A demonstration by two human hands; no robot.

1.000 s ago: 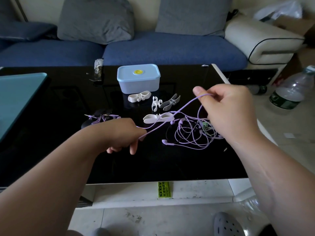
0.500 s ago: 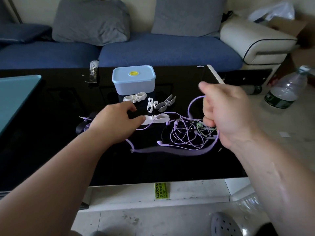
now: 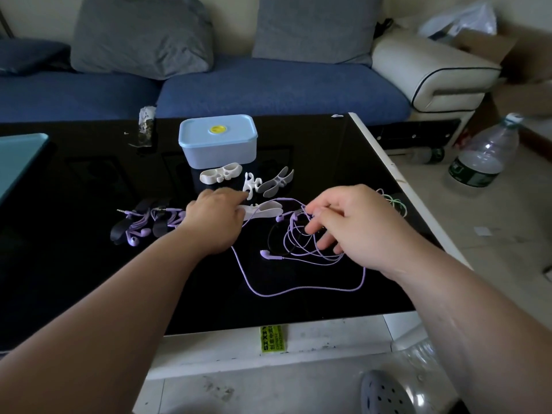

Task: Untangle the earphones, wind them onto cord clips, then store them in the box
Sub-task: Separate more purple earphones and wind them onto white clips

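Head view: black worktop (image 3: 89, 279). A loose purple cord loop (image 3: 298, 289) lies closest to the front edge. Behind it, mid-worktop, is the purple earphone tangle (image 3: 294, 249). The right hand (image 3: 358, 225) is over the tangle, thumb and forefinger pinching a strand and the other fingers spread into the coils. The left hand (image 3: 215, 222) is apart from it, with fingers curled onto the left end of a white cord clip (image 3: 268, 209); can't tell if it grips. Wound purple earphones (image 3: 140, 225) sit left of that hand. Three spare clips (image 3: 221, 173) lie beyond, and the lidded blue box (image 3: 218, 144) is near the far edge.
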